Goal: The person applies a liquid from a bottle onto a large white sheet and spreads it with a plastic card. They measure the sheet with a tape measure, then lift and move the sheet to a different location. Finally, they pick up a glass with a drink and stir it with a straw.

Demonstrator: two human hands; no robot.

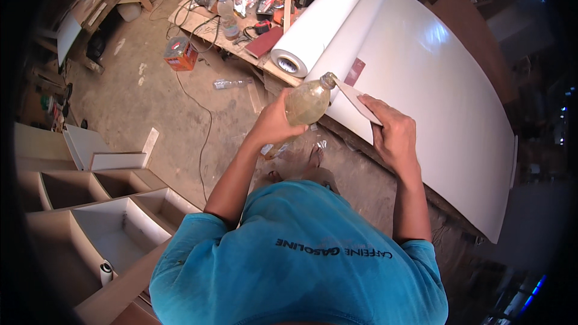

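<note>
Bottle (307, 105) gripped by left hand (274, 121), right hand (395, 135) clasping pale strip (357, 102), white rolls (328, 19), cluttered table (183, 15) beyond

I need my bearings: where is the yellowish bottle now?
In the head view, the yellowish bottle is just above centre, held in the left hand, its neck close to the tip of a flat piece in the right hand.

My blue short-sleeved fabric T-shirt (301, 283) carries a line of black capital lettering (334, 249), upside down to me; dark marks inside the thick white cylindrical roll (328, 18) are too small to read.
</note>
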